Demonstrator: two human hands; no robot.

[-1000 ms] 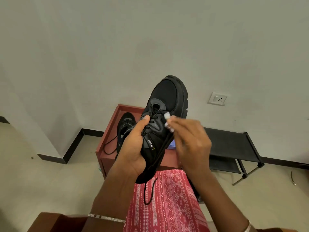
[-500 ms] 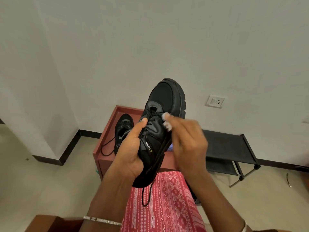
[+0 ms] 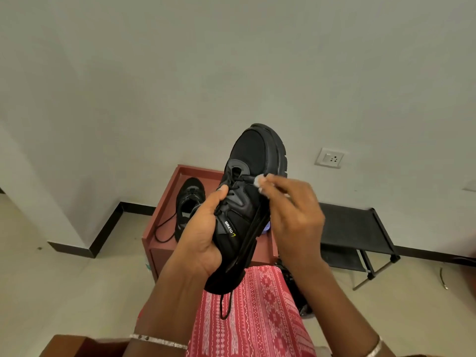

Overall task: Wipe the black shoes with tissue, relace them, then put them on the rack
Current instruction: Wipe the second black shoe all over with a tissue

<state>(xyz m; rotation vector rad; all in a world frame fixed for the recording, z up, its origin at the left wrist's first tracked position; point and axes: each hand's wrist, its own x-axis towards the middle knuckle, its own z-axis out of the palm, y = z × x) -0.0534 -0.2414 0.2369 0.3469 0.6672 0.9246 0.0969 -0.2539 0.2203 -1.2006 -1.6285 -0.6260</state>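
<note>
My left hand grips a black shoe from its left side, toe pointing up and away, thumb pressed on the eyelets. My right hand pinches the black lace at the shoe's right side near the upper eyelets; a loose lace end hangs below the heel over my red patterned lap. The second black shoe lies on the reddish-brown table, its lace trailing to the left. The black shoe rack stands against the wall at the right.
A white wall socket sits above the rack. The floor is pale tile with a black skirting along the wall. A brown surface shows at the bottom left, and a dark item lies on the floor by my right knee.
My right hand has drawn the lace slightly up and to the right along the shoe. The shoe stays in my left hand; the view tilted slightly upward.
</note>
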